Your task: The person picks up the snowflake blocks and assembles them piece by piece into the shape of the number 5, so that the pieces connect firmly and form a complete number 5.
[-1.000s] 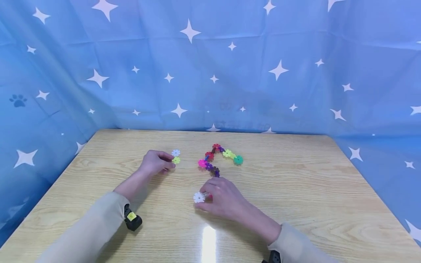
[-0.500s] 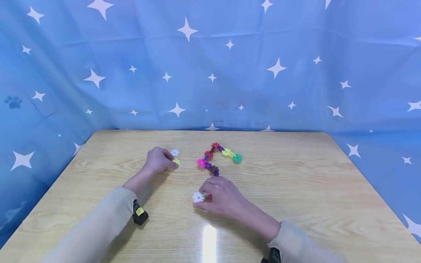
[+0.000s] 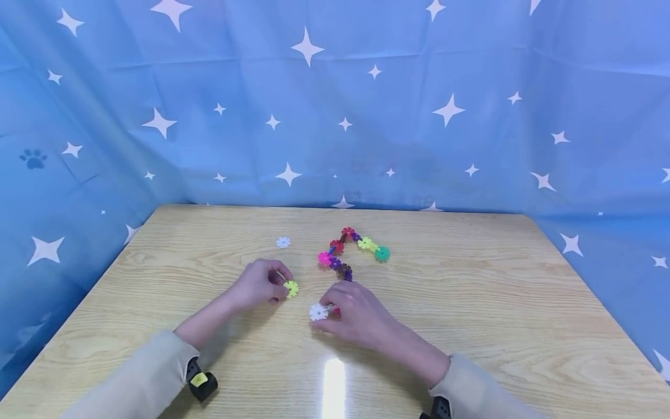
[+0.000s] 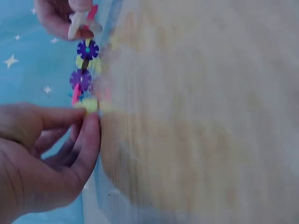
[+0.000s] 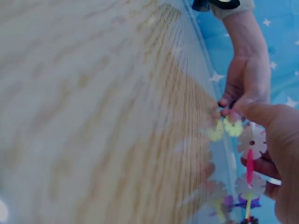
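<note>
Between the thumb and fingers of my left hand (image 3: 262, 283) is a yellow snowflake disc (image 3: 291, 288), a notched plastic building piece. My right hand (image 3: 361, 314) grips the near end of a chain of joined snowflake discs, where a white disc (image 3: 318, 312) pokes out past the fingertips. A pink disc (image 5: 250, 167) joins on behind that white one in the right wrist view. From there the chain bends away over the table through purple, brown, pink, red (image 3: 337, 247) and yellow discs to a green disc (image 3: 382, 254). The right hand hides part of it. Yellow and white discs are apart.
A loose pale white disc (image 3: 283, 242) lies on the wooden table (image 3: 471, 291) beyond the left hand. Behind the table's far edge hangs a blue star-patterned cloth (image 3: 398, 134). Light reflects off the tabletop near the front.
My left hand has picked up the yellow disc from beside the loose pale one and brought it nearer and to the right. The right hand stays in place with the chain.
</note>
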Action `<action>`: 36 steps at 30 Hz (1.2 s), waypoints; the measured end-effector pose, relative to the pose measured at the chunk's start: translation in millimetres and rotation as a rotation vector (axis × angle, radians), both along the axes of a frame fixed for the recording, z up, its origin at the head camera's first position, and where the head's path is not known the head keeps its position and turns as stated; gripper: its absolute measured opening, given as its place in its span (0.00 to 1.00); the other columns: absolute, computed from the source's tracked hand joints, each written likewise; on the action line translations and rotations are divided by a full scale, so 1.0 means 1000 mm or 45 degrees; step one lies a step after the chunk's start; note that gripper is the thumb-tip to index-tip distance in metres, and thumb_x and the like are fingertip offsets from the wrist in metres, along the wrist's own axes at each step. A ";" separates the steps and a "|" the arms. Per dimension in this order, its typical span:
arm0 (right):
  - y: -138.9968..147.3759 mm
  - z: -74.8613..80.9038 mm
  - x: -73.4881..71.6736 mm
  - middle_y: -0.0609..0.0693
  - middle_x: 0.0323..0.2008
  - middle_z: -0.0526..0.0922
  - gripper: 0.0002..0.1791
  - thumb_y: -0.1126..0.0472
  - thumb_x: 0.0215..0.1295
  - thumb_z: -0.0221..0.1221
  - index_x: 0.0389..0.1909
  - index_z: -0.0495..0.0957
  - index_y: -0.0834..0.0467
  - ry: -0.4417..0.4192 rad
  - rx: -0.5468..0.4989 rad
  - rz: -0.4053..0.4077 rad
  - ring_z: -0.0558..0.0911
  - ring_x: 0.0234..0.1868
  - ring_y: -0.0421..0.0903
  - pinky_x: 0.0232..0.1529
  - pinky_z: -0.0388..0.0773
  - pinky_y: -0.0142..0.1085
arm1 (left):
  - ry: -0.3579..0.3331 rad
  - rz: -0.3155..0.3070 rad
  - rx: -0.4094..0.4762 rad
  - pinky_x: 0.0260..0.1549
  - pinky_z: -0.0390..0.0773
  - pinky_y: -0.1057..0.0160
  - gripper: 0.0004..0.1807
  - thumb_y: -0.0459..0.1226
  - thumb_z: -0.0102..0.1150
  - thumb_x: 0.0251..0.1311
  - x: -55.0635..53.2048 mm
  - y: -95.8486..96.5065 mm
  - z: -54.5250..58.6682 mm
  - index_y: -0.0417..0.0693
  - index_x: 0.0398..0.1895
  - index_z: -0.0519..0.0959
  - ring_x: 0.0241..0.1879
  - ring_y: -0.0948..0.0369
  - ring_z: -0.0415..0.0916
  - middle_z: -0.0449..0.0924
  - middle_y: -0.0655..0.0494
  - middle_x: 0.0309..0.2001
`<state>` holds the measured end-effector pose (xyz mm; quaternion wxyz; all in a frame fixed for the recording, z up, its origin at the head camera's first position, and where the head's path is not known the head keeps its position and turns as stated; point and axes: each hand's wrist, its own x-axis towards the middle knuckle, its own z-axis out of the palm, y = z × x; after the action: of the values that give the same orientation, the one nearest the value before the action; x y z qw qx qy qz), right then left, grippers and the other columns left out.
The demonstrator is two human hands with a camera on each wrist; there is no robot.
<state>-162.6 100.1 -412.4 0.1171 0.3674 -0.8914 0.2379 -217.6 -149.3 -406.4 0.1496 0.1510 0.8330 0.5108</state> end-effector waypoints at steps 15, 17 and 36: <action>0.004 -0.003 -0.001 0.48 0.38 0.88 0.19 0.48 0.55 0.76 0.38 0.86 0.58 0.012 -0.001 0.019 0.85 0.43 0.45 0.51 0.82 0.40 | -0.031 -0.274 0.191 0.33 0.87 0.59 0.06 0.25 0.66 0.61 0.024 0.007 0.001 0.31 0.41 0.83 0.31 0.53 0.84 0.84 0.48 0.33; 0.004 -0.003 -0.001 0.48 0.38 0.88 0.19 0.48 0.55 0.76 0.39 0.86 0.58 0.021 0.000 0.025 0.85 0.43 0.45 0.52 0.82 0.41 | -0.035 -0.271 0.211 0.35 0.87 0.57 0.06 0.24 0.66 0.61 0.024 0.007 -0.001 0.31 0.40 0.83 0.33 0.52 0.85 0.85 0.48 0.33; 0.005 -0.009 -0.001 0.45 0.35 0.85 0.16 0.52 0.55 0.75 0.38 0.83 0.57 0.028 -0.040 0.176 0.81 0.38 0.40 0.50 0.79 0.40 | -0.031 -0.302 0.235 0.34 0.86 0.62 0.04 0.21 0.66 0.55 0.029 0.012 -0.008 0.33 0.31 0.84 0.31 0.50 0.86 0.86 0.43 0.29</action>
<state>-163.4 104.8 -421.3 0.1159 0.4290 -0.8587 0.2553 -188.2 -137.6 -414.2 0.2045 0.2553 0.7569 0.5658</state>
